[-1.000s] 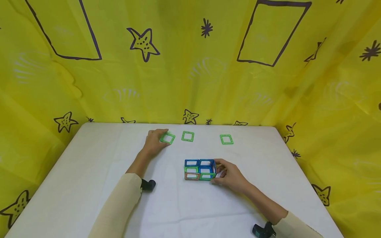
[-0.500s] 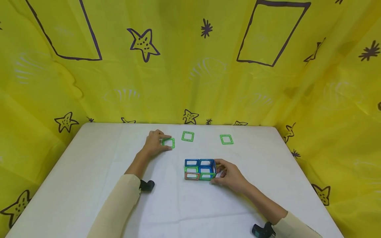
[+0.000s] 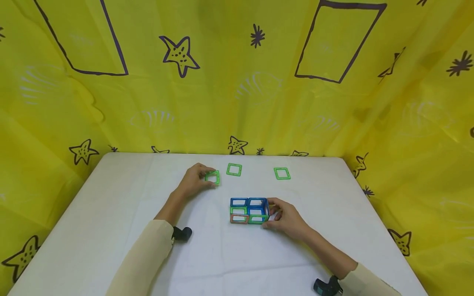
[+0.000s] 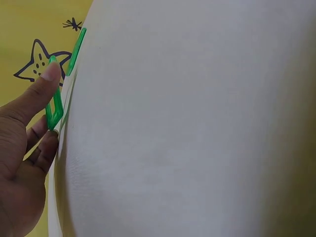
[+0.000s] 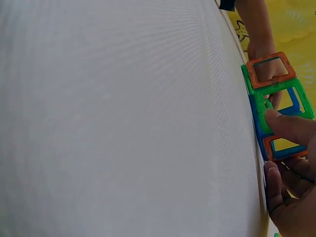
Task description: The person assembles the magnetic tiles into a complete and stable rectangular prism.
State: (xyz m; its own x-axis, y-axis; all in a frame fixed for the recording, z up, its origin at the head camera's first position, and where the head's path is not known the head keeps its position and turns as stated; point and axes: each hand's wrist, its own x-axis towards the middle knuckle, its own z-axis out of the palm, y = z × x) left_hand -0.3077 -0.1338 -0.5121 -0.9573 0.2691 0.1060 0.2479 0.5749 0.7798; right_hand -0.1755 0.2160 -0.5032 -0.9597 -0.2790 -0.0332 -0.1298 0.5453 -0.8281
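In the head view my left hand (image 3: 193,181) pinches a green square magnetic tile (image 3: 218,178) between thumb and fingers, left of the built piece. The left wrist view shows this tile tilted up, with the thumb (image 4: 48,74) on one end and fingertips at the other. My right hand (image 3: 290,218) grips the right end of a low open-topped structure of magnetic tiles (image 3: 258,216) in blue, green and orange. Seen from the right wrist, the thumb (image 5: 286,123) presses a green side tile, and an orange tile (image 5: 272,82) stands beside it.
Two loose green square tiles lie toward the back of the white-covered table (image 3: 111,213): one tile (image 3: 234,175) behind the structure, another tile (image 3: 282,178) further right. A yellow curtain (image 3: 222,98) with drawn stars hangs behind and along both sides.
The left hand has drawn its green tile slightly toward me and turned it, and the tile now stands tilted up in the fingers. The right hand and structure stay put.
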